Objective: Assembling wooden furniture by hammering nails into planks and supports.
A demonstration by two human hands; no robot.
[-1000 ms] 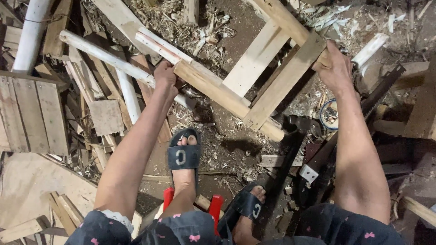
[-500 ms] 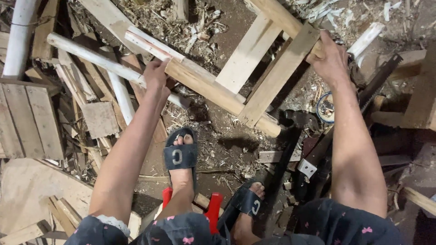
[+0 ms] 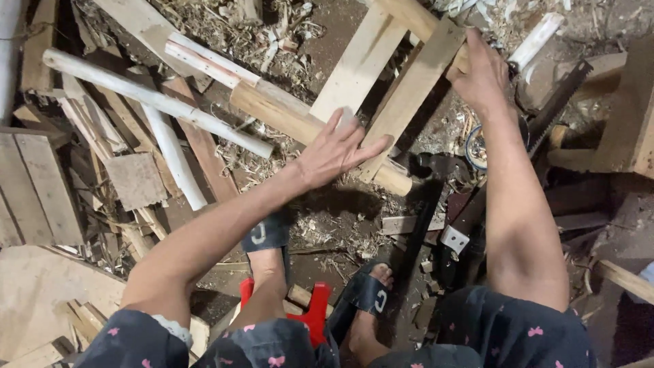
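A pale wooden frame (image 3: 402,88) of round poles and flat slats lies tilted on the dirt floor in front of me. My left hand (image 3: 334,153) is spread flat, fingers apart, over the lower round pole (image 3: 286,116) where two slats cross it. My right hand (image 3: 480,71) grips the upper end of the frame at the top right, fingers curled over a slat. My two feet in dark sandals (image 3: 266,235) rest below the frame.
White round poles (image 3: 150,99) and scrap boards lie at the left. A wooden pallet piece (image 3: 30,184) is at the far left. A hand saw (image 3: 552,105) and a small round tin (image 3: 477,146) lie at the right. A red stool (image 3: 313,317) sits under me. Shavings cover the ground.
My left hand let go of the frame's left end and moved right to the middle of the lower pole, now spread open. The right hand kept its grip.
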